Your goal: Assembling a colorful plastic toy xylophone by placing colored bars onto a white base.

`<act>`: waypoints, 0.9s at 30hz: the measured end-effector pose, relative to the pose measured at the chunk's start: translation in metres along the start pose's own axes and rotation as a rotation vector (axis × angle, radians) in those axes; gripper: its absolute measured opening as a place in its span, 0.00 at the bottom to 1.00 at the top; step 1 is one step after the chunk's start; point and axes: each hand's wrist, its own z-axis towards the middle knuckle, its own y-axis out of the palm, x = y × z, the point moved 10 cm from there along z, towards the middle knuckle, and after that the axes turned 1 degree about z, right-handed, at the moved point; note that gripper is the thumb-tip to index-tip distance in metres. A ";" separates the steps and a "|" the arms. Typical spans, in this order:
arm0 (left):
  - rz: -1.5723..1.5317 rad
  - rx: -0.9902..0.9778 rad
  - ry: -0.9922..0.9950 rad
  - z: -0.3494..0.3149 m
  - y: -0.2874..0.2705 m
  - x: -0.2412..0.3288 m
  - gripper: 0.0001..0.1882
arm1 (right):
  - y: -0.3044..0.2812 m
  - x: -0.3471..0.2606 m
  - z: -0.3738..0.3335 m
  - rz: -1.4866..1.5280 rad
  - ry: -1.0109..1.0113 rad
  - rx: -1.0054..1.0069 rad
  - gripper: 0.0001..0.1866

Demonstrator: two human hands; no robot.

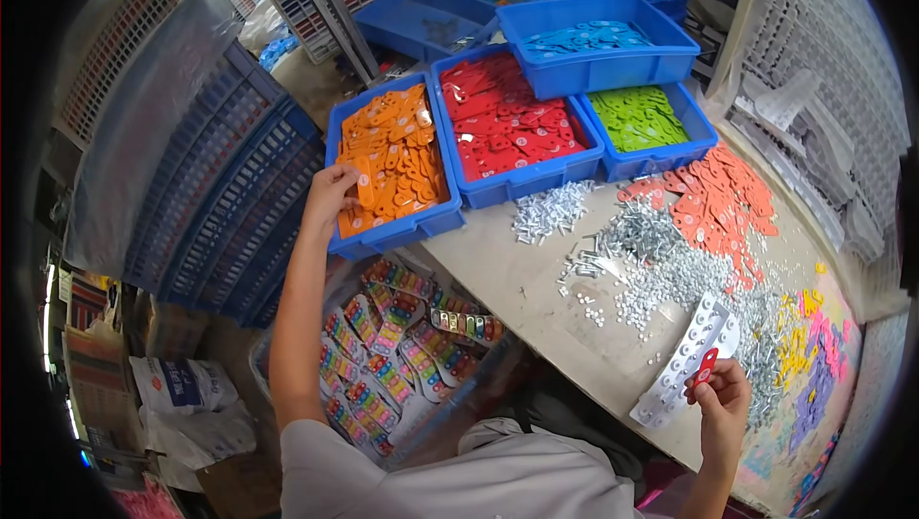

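Observation:
At the near left edge of a blue bin (442,222), my left hand (331,195) reaches over the rim, its fingertips pinched on an orange plastic tag (365,182). Loose orange tags (394,141) of the same shape fill that bin. My right hand (722,404) holds a small red plastic tag (706,366) upright between thumb and fingers. Just beneath and beside it, a white strip (670,387) with rows of round knobs lies on the table (574,327).
Bins of red tags (517,122) and green tags (637,119) stand alongside, with a bin of blue tags (589,36) resting on top. Metal pins (651,232) and coral tags (723,198) are heaped on the table. Below, a container holds multicoloured assembled strips (388,361).

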 end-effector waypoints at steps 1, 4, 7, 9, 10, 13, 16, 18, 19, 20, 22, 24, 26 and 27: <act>0.002 -0.005 0.003 -0.002 0.004 0.003 0.08 | -0.002 0.001 -0.001 0.003 0.000 0.006 0.11; -0.190 -0.108 -0.009 -0.013 0.030 0.017 0.06 | -0.006 0.004 -0.004 0.003 0.008 0.018 0.11; -0.270 -0.208 0.039 -0.044 0.067 0.048 0.08 | -0.004 0.006 -0.005 -0.027 0.067 0.046 0.10; -0.364 -0.389 0.101 -0.076 0.106 0.076 0.18 | -0.006 0.005 -0.003 -0.038 0.037 0.072 0.09; -0.366 -0.408 0.097 -0.086 0.122 0.082 0.18 | -0.007 0.004 -0.004 -0.041 0.039 0.091 0.09; -0.323 -0.506 0.149 -0.110 0.163 0.093 0.21 | -0.014 0.000 -0.006 -0.045 0.008 0.142 0.07; -0.311 -0.624 0.159 -0.130 0.199 0.092 0.17 | -0.026 0.009 -0.009 -0.031 0.009 0.096 0.09; -0.286 -0.665 0.106 -0.145 0.219 0.091 0.13 | -0.025 0.008 -0.013 -0.045 0.031 0.129 0.08; -0.290 -0.670 0.137 -0.152 0.227 0.092 0.14 | -0.025 0.009 -0.014 -0.059 0.050 0.152 0.06; -0.290 -0.677 0.134 -0.157 0.234 0.093 0.14 | -0.026 0.010 -0.015 -0.059 0.053 0.158 0.06; -0.291 -0.667 0.119 -0.166 0.242 0.099 0.14 | -0.026 0.010 -0.016 -0.047 0.042 0.159 0.06; -0.287 -0.679 0.121 -0.171 0.249 0.101 0.14 | -0.028 0.011 -0.016 -0.043 0.049 0.165 0.06; -0.284 -0.692 0.125 -0.174 0.254 0.101 0.15 | -0.032 0.013 -0.016 -0.038 0.054 0.172 0.06; -0.270 -0.720 0.116 -0.177 0.258 0.100 0.16 | -0.032 0.015 -0.015 -0.028 0.058 0.152 0.06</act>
